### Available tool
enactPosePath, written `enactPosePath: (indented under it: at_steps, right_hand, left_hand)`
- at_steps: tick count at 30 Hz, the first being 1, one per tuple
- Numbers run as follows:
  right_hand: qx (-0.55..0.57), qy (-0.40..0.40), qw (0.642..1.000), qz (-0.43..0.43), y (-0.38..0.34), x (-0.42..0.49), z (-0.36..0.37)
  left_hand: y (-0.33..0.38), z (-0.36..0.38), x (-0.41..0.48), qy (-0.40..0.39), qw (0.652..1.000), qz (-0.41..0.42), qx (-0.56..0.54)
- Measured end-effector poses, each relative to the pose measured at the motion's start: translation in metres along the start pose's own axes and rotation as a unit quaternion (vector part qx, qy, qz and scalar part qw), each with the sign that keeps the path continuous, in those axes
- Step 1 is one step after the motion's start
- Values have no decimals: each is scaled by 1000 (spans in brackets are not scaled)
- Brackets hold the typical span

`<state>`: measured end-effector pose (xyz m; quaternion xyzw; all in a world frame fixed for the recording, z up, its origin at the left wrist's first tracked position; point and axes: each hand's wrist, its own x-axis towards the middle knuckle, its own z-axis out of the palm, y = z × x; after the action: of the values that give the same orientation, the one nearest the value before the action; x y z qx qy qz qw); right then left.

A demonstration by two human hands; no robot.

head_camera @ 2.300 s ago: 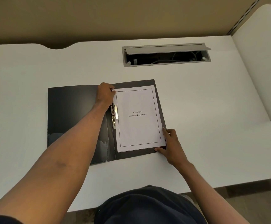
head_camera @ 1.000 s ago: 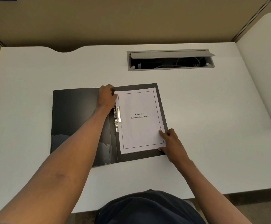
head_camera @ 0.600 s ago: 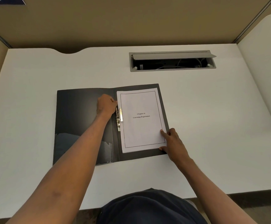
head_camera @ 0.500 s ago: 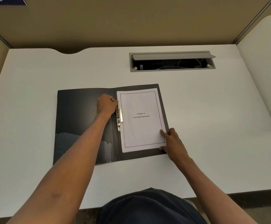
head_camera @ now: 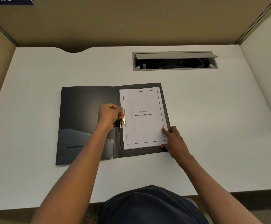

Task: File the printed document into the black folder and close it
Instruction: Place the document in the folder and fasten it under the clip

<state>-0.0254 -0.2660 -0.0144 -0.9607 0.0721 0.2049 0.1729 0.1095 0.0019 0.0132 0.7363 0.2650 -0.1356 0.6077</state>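
Observation:
The black folder (head_camera: 83, 110) lies open flat on the white desk. On its right half rests the printed document (head_camera: 142, 126), a white stack titled "Chapter 6 Learning Experience". A metal clip (head_camera: 123, 122) runs along the spine at the document's left edge. My left hand (head_camera: 109, 114) is curled over the spine with its fingertips closed on the upper part of that clip. My right hand (head_camera: 173, 139) rests on the document's lower right corner, fingers spread, pressing the pages against the folder.
The white desk (head_camera: 212, 118) has an open grey cable hatch (head_camera: 175, 61) at the back right with wires inside. Tan partition walls stand behind and to the left. A white side panel (head_camera: 264, 70) rises on the right. My dark-clothed lap is below the desk's front edge.
My left hand slid down the spine from the folder's top edge to the metal clip and closed on it. My right hand stayed at the lower right corner of the document.

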Motion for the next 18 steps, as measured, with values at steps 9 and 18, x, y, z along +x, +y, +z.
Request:
enactPosePath:
  at_steps: [9,18]
  right_hand:
    - [5,-5,1000,1,0,1,0]
    - [-2,-2,1000,0,1,1,2]
  left_hand:
    - [-29,-3,-23,5,1000,-30,-7]
    - [-54,-7,-33,67,990,22,125]
